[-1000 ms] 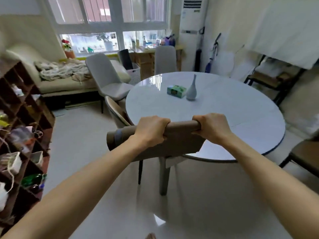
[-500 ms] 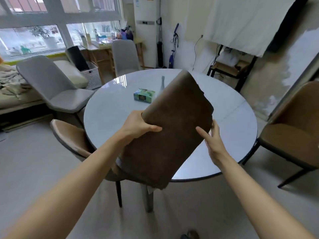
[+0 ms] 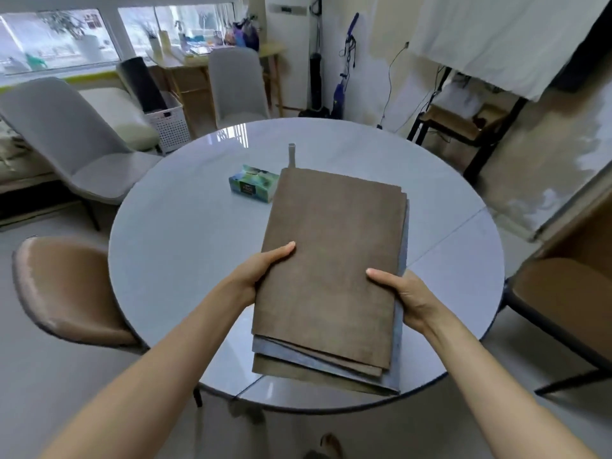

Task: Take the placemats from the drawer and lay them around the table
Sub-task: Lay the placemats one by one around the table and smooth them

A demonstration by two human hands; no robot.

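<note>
A flat stack of placemats (image 3: 331,270), brown on top with grey-blue and brown ones showing beneath, is held over the near half of the round pale-grey table (image 3: 172,246). My left hand (image 3: 261,273) grips the stack's left edge, thumb on top. Along the right edge my right hand (image 3: 402,294) holds it the same way. The stack hides most of a slim grey vase (image 3: 291,154) behind it.
A green tissue box (image 3: 253,183) lies near the table's middle. A brown chair (image 3: 69,293) stands at the near left, another brown chair (image 3: 563,299) at the right, and grey chairs (image 3: 66,140) at the far left and back.
The rolled mats have been unrolled and now lie flat in both hands. I have come up to the table, and the stack hangs over its near half.
</note>
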